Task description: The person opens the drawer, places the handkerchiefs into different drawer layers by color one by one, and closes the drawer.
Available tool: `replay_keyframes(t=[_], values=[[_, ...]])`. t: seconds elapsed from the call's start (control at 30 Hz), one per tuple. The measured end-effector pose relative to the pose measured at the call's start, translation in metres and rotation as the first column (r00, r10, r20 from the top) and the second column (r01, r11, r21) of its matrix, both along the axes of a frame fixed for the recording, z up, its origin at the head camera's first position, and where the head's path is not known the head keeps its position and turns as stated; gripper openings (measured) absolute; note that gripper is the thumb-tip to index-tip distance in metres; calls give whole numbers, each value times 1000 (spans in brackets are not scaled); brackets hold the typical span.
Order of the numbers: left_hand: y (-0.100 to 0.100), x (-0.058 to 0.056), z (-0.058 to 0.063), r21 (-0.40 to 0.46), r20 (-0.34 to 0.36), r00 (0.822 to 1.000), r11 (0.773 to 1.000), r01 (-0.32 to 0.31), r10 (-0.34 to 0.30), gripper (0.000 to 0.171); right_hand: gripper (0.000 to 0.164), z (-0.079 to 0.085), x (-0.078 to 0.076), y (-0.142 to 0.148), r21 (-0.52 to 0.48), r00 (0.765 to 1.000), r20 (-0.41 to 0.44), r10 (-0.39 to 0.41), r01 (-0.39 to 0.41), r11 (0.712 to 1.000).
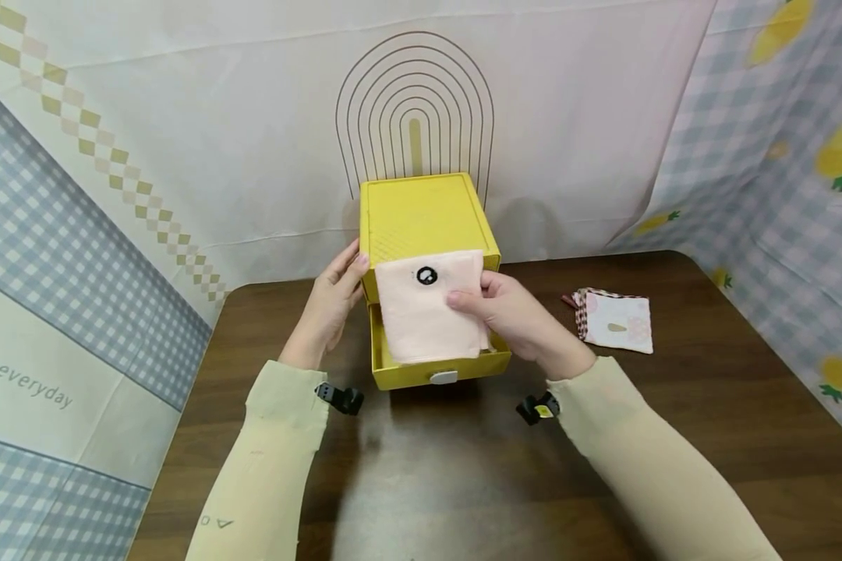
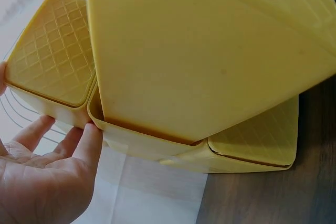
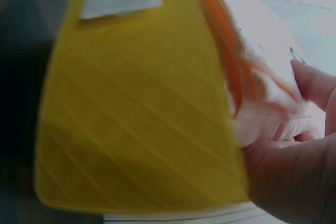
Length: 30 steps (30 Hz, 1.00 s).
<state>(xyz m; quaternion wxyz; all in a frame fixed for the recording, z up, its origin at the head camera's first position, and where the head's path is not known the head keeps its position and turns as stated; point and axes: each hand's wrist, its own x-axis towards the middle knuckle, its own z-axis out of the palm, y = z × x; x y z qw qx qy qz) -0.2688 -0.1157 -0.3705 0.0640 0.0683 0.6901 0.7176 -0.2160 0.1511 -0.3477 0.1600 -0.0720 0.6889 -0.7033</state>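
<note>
A yellow drawer cabinet (image 1: 421, 214) stands against the back wall, its middle drawer (image 2: 184, 61) pulled out. My left hand (image 1: 330, 300) touches the cabinet's left side; its fairly straight fingers (image 2: 86, 148) rest on the side wall, with the thumb near the upper front corner. In my right hand (image 1: 515, 315), a folded pale pink cloth (image 1: 428, 323) with a black round mark is pinched between thumb and fingers. The cloth hangs over the open drawer and hides most of its inside. Something orange (image 3: 231, 66) shows beside the cloth in the right wrist view.
To the right on the brown table (image 1: 421, 499) lies a small white cloth piece (image 1: 620, 323) with red checked edging. A white handle (image 1: 443, 378) sits on the drawer front. Patterned curtains (image 1: 252, 117) hang behind and at both sides.
</note>
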Motion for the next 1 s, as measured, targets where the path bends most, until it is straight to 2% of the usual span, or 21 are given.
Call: replay_keyframes(t=[0.17, 0.37, 0.5, 0.7, 0.87, 1.0], values=[[1, 0, 1, 6, 1, 1000, 1000, 0, 0, 60, 31, -14, -8, -11, 139, 999, -29, -20, 24, 990], [0, 0, 1, 22, -7, 1000, 1000, -5, 6, 59, 25, -19, -9, -19, 340, 995, -91, -34, 63, 938], [0, 0, 1, 26, -10, 1000, 1000, -3, 3, 59, 24, -21, -8, -23, 395, 995, -94, -40, 74, 916], [1, 0, 0, 31, -10, 1000, 1000, -1, 2, 60, 25, -23, -7, -23, 434, 992, -125, -9, 63, 899], [1, 1, 0, 24, -10, 1000, 1000, -1, 1, 60, 27, -23, -10, -24, 495, 997, -67, 42, -3, 869], [1, 1, -1, 9, -11, 1000, 1000, 1, -1, 60, 28, -23, -15, -25, 568, 996, 27, 89, -89, 818]])
